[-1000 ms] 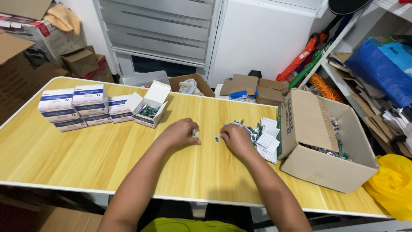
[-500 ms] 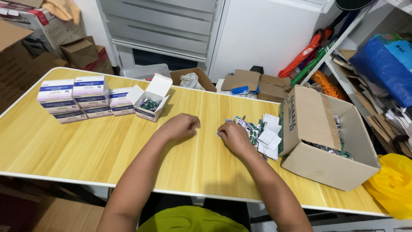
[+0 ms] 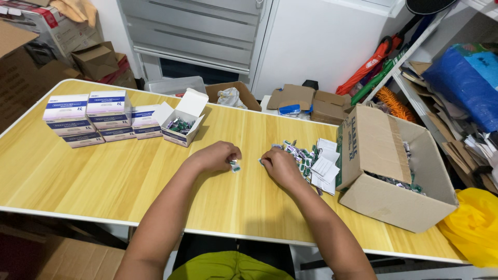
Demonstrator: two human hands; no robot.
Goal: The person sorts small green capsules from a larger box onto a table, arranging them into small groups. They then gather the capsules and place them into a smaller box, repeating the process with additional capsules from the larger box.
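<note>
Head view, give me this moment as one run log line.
left hand: holds small vial | right hand: fist on table | vial pile right | open box left

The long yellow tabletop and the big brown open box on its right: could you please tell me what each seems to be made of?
The long yellow tabletop looks like wood-grain laminate with a pale rim: printed streaks, slight sheen. The big brown open box looks like matte corrugated cardboard, with folded flaps.
</note>
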